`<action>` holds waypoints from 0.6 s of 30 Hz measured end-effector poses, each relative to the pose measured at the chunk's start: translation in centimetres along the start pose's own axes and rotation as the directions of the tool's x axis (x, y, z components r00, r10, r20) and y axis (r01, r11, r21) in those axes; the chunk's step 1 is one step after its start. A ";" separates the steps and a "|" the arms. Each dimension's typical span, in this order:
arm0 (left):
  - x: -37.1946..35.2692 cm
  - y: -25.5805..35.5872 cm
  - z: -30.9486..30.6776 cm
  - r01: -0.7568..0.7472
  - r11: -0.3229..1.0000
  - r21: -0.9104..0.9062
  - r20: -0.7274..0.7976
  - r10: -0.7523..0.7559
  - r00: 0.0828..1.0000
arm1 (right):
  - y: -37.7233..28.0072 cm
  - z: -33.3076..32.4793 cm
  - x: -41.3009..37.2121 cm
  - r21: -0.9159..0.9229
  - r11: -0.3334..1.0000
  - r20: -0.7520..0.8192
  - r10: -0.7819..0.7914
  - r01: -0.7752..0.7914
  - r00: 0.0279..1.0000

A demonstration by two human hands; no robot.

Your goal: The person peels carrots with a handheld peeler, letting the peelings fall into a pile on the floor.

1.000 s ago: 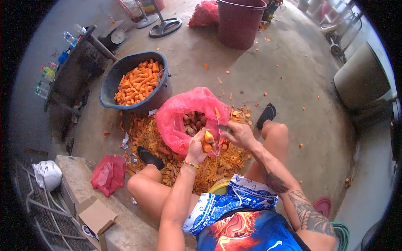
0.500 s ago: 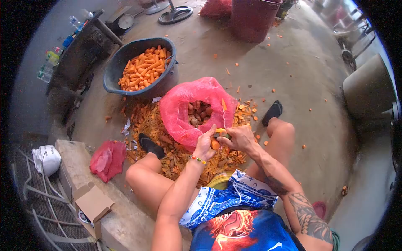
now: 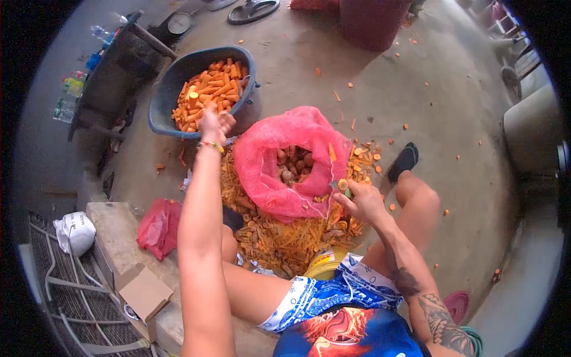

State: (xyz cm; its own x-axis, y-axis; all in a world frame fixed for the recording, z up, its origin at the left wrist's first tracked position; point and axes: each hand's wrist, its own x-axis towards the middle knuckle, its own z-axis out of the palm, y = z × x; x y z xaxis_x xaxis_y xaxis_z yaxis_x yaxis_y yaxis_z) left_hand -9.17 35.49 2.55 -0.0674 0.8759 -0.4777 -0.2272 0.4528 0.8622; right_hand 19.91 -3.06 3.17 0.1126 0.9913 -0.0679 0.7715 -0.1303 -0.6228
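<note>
My left hand (image 3: pixel 215 124) reaches over the near rim of the blue-grey tub (image 3: pixel 159 119), its fingers apart and holding nothing. Just beyond the fingertips a peeled carrot (image 3: pixel 193 100) shows its cut end, among or above the other peeled carrots (image 3: pixel 214 82) in the tub. My right hand (image 3: pixel 364 201) is closed around a tool with a green handle (image 3: pixel 348 193); its exact kind is mostly hidden. A round carrot slice (image 3: pixel 342 184) shows at the tool. Left of that hand stands a pink mesh sack (image 3: pixel 256 160), rolled open, with brownish unpeeled carrots (image 3: pixel 292 165) inside.
Orange peelings (image 3: pixel 279 247) and cut carrot ends cover the floor around the sack. A yellow container (image 3: pixel 326 268) sits between my legs. At left are a crumpled pink bag (image 3: pixel 159 229) and an open cardboard box (image 3: pixel 146 294). A dark red bin (image 3: pixel 372 24) stands farther off.
My left hand has gone from beside my right hand to the tub, letting go of the carrot it held. My right hand has shifted right with the tool. The view has turned slightly.
</note>
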 end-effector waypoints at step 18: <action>-4.5 -27.9 -2.7 -0.559 -0.226 0.798 0.551 -0.101 0.828 | 0.7 1.6 1.3 -0.030 0.994 0.320 0.107 -0.103 0.942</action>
State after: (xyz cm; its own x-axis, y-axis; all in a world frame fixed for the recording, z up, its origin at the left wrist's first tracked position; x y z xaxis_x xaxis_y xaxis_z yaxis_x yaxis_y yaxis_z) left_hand -5.13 18.44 -19.80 0.5027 0.7717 -0.3896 0.8642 -0.4587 0.2067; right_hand 19.61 -1.82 1.39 -0.0118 0.9252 -0.3794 0.7740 -0.2317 -0.5892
